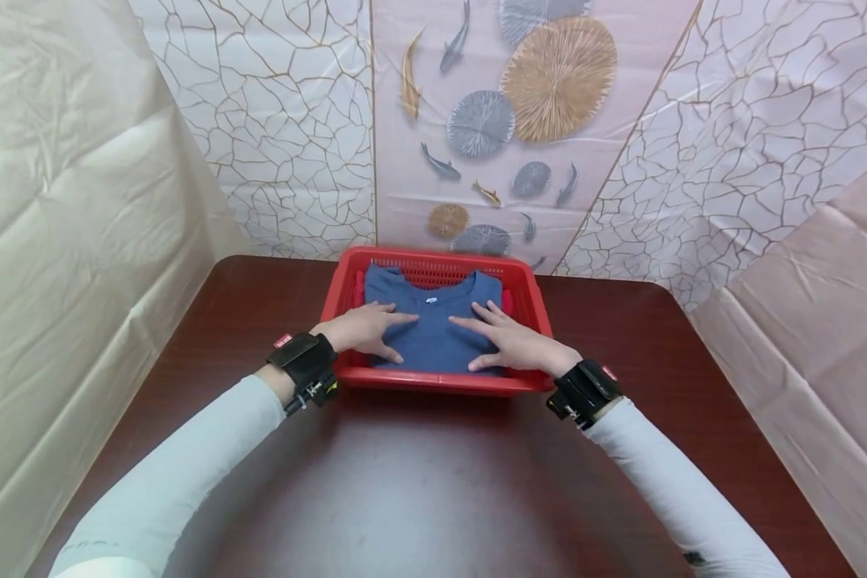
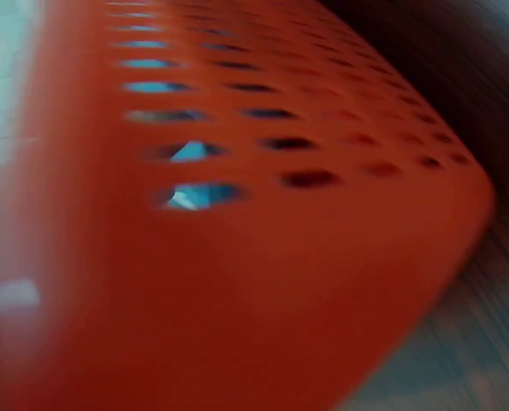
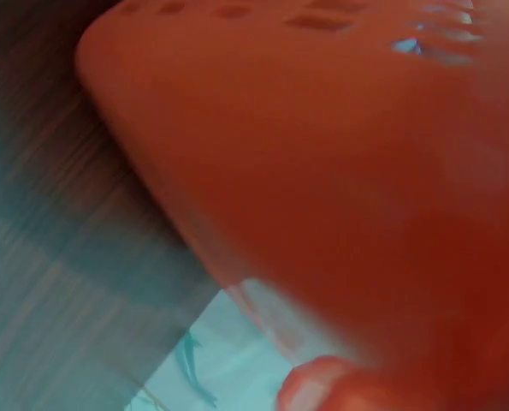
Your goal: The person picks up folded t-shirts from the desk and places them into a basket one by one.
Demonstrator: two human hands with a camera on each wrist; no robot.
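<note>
A folded blue T-shirt [image 1: 429, 341] lies flat in a red plastic basket [image 1: 433, 382], its neckline and small white label facing the far side. My left hand [image 1: 367, 327] reaches over the basket's left rim with fingers spread on the shirt's left part. Across from it, my right hand [image 1: 513, 341] spreads its fingers over the shirt's right part. Both hands look relaxed and grip nothing. Red cloth [image 1: 506, 302] shows at the shirt's side. Only the basket's perforated outer wall [image 2: 237, 291] fills the left wrist view; the right wrist view has its wall [image 3: 263, 171] too.
The basket stands toward the back of a dark brown wooden table [image 1: 419, 482]. A patterned backdrop [image 1: 477, 160] hangs behind the table, with cream cloth [image 1: 79, 201] on the left and pinkish cloth [image 1: 824, 321] on the right.
</note>
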